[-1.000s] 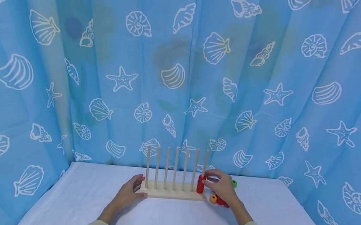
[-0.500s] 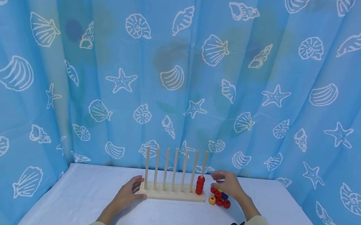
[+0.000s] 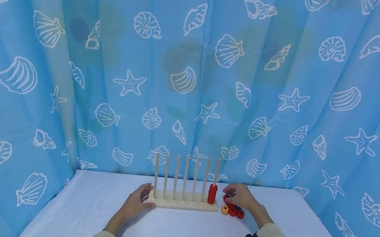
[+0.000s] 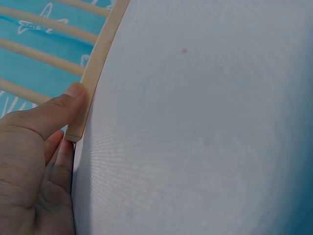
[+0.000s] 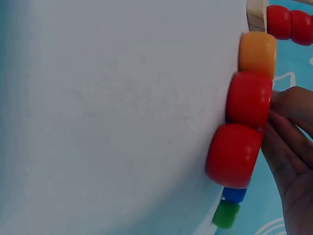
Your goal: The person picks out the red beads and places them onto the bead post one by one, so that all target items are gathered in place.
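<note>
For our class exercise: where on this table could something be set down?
Bare white table: in front of the pegged rack, left of the left hand, right of the right hand. Crowded: beside the rack's right end, where loose beads cluster.

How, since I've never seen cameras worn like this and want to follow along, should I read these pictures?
There is no machine here, only a person's two bare hands. The wide picture comes from a camera on the head, looking forward and down. The two closer ones come from cameras on the wrists, each watching its own hand.

On the white cloth stands a wooden rack with seven upright pegs. The stacked red beads sit on the rightmost peg. Beside that end lie an orange bead, loose red beads, and a blue piece and a green piece.

The left hand grips the rack's left end. The right hand is at the loose pieces; whether it pinches one is hidden.
</note>
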{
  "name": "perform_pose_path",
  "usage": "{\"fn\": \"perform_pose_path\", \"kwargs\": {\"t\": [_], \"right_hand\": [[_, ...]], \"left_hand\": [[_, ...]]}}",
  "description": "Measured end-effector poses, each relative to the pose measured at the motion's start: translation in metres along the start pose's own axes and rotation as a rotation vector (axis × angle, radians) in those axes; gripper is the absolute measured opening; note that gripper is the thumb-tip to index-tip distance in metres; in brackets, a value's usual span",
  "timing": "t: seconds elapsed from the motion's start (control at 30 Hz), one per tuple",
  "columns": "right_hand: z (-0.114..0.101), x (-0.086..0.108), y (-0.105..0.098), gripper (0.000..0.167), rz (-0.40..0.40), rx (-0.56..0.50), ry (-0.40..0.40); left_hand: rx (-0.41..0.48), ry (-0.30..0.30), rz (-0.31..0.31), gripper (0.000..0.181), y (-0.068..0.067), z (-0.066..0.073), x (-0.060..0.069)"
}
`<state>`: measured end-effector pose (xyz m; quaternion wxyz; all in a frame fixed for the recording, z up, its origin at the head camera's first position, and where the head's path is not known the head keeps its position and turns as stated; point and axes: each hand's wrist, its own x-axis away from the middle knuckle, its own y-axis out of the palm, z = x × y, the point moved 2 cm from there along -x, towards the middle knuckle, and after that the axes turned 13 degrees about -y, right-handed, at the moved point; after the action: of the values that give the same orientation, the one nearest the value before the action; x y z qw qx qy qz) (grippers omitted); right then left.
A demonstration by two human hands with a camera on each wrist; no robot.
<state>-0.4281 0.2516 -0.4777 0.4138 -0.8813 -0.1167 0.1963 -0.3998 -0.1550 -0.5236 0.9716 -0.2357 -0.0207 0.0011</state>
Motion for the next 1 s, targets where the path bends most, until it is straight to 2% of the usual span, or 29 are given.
{"fn": "perform_pose_path", "kwargs": {"t": [0.13,0.3,0.7,0.87,1.0], "right_hand": [[-0.003,-0.004,0.0,0.036,-0.063,0.053,-0.021],[-0.004,-0.007,0.002,0.034,-0.104,0.08,-0.017],[-0.006,-0.01,0.004,0.037,-0.108,0.146,-0.015],[-0.008,-0.008,0.003,0.041,-0.028,0.13,0.004],[-0.012,-0.006,-0.003,0.042,0.095,0.085,-0.002]], "left_hand": [[0.016,0.008,-0.003,0.085,-0.001,0.001,0.0],[0.011,0.007,-0.004,0.084,0.0,0.0,0.0],[0.011,0.009,0.004,0.083,-0.001,0.0,0.0],[0.026,0.014,-0.005,0.084,0.0,-0.002,-0.001],[0.025,0.016,-0.002,0.083,0.001,-0.002,-0.002]]}}
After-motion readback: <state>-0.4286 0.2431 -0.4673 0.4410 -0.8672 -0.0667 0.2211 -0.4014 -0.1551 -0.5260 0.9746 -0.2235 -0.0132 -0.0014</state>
